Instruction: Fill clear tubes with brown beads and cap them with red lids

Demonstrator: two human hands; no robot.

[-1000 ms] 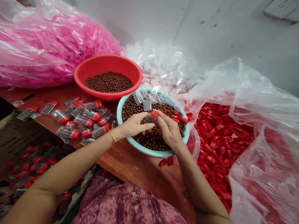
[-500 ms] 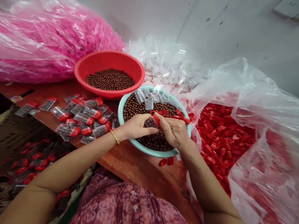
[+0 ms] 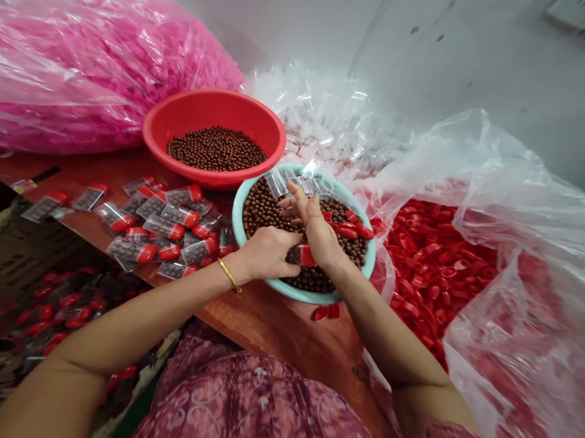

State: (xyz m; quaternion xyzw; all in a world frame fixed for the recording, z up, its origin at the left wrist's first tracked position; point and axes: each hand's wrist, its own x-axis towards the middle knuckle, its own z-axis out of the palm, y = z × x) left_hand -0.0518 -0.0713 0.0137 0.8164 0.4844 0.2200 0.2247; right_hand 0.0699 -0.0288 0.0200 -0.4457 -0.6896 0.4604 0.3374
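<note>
My left hand (image 3: 267, 252), with a gold bangle at its wrist, grips a small clear packet of brown balls with a red cap (image 3: 301, 254) over a teal plastic basin (image 3: 287, 291). My right hand (image 3: 313, 224) is just above the packet, its fingers spread and holding nothing. The basin is full of glossy brown balls (image 3: 267, 214), probably chocolate, with several empty clear packets (image 3: 295, 184) at its far side and loose red caps (image 3: 352, 231) on the right. The packet's lower end is partly hidden by my left fingers.
A red basin (image 3: 215, 103) of brown balls stands behind. Filled packets (image 3: 162, 223) lie on the wooden table (image 3: 284, 332) to the left. Bags of red caps (image 3: 434, 269), pink items (image 3: 83, 64) and clear packets (image 3: 320, 107) surround it. A cardboard box (image 3: 50, 315) sits lower left.
My right hand has let go of the packet and opened, its fingers now spread toward the far side of the basin. My left hand still holds the packet, now lower and nearer the basin's front.
</note>
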